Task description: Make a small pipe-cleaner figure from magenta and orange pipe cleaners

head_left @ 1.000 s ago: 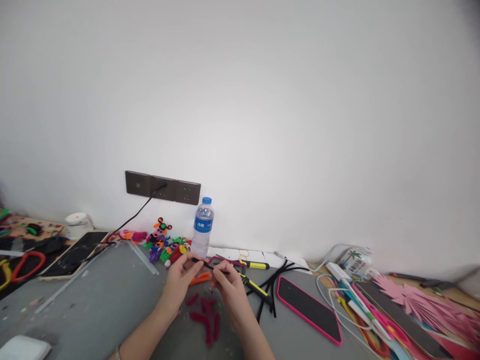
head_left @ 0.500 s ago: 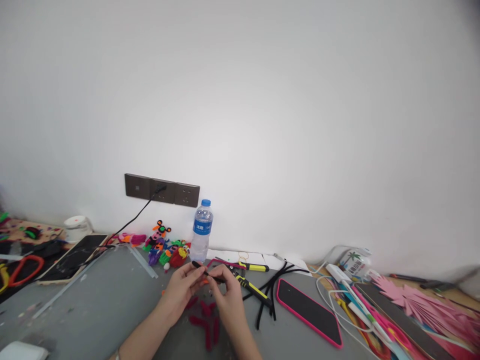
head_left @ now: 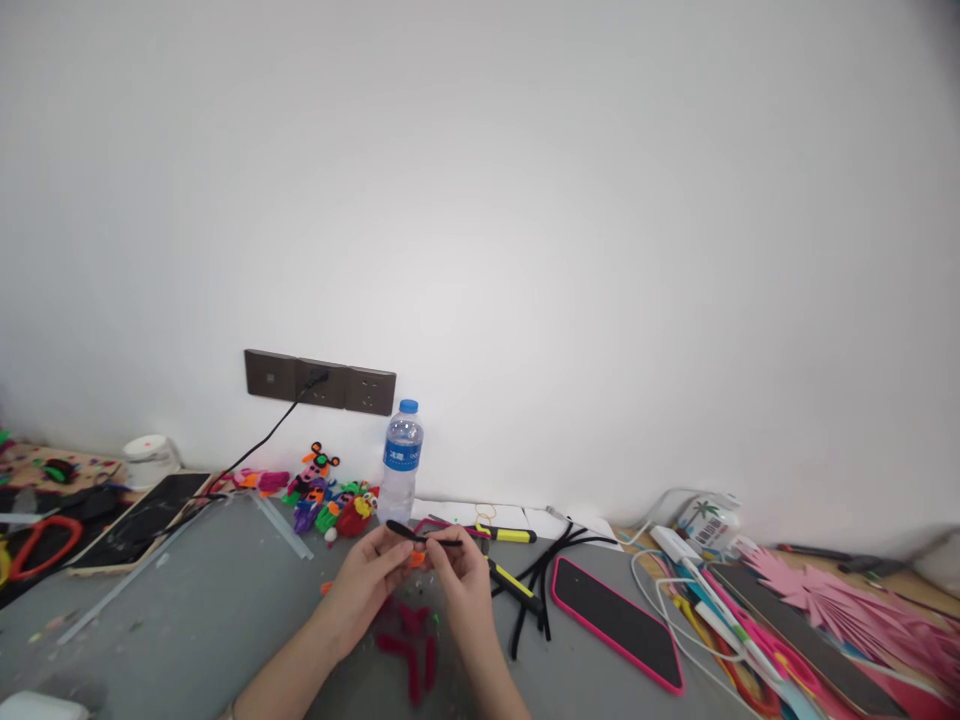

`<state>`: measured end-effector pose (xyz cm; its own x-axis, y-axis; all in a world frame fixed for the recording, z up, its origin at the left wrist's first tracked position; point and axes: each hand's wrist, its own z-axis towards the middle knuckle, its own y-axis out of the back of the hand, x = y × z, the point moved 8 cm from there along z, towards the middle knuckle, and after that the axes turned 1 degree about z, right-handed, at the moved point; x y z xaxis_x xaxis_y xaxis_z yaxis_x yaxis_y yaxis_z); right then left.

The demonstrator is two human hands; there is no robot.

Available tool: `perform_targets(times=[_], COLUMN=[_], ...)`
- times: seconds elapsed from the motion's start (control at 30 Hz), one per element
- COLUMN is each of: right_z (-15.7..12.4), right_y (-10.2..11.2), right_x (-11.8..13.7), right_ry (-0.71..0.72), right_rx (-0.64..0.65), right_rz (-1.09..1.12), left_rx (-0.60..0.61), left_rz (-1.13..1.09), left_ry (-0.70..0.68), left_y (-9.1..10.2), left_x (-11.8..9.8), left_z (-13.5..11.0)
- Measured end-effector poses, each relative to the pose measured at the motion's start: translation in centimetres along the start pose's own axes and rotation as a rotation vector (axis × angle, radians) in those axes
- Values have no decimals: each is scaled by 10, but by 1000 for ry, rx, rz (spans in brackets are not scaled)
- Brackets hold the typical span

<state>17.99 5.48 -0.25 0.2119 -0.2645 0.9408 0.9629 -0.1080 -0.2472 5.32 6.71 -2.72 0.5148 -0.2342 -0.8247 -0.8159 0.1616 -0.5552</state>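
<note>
A short black pipe cleaner stretches between my two hands, above the grey table. My left hand pinches it near the middle, thumb on top, and one end sticks out past the fingers. The other end is in the closed fingertips of my right hand. A small orange fuzzy piece shows just below, between the hands; whether a hand holds it I cannot tell. Under my wrists lie several bent dark red pipe cleaner pieces. More black pipe cleaners rest right of my right hand.
A water bottle stands behind my hands, beside small colourful fuzzy figures. Yellow-and-black handled pliers and a pink-cased phone lie to the right. Scissors sit far left. A white cable crosses the right side.
The black pipe cleaner now shows more of its length, lying flatter between my hands. My right hand has shifted slightly right, and the orange piece is more visible.
</note>
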Motion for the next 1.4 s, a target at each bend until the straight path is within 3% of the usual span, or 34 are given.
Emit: perform_targets(times=[0.17,0.57,0.9,1.07,1.23,1.4], right_z=[2,-2,-2,0,4,2], right_y=[-1,-12,-7,-5,2,-4], right_x=[-1,-4,3,2,-17,-31], right_ry=[-45,11,30,37,-80,-256], right_rx=[26,71,12,1,-41,7], right_rz=[65,-10,48,61,168,438], left_rx=[-2,-71,-31,-33,-100,-62], left_rz=[-33,-46,249,421,381,256], left_ry=[21,-13,-9,-77,-121,-131], left_y=[0,4,3,1,5,1], left_x=[3,-3,-2,-10,-15,-13], left_z=[1,0,1,2,2,-1])
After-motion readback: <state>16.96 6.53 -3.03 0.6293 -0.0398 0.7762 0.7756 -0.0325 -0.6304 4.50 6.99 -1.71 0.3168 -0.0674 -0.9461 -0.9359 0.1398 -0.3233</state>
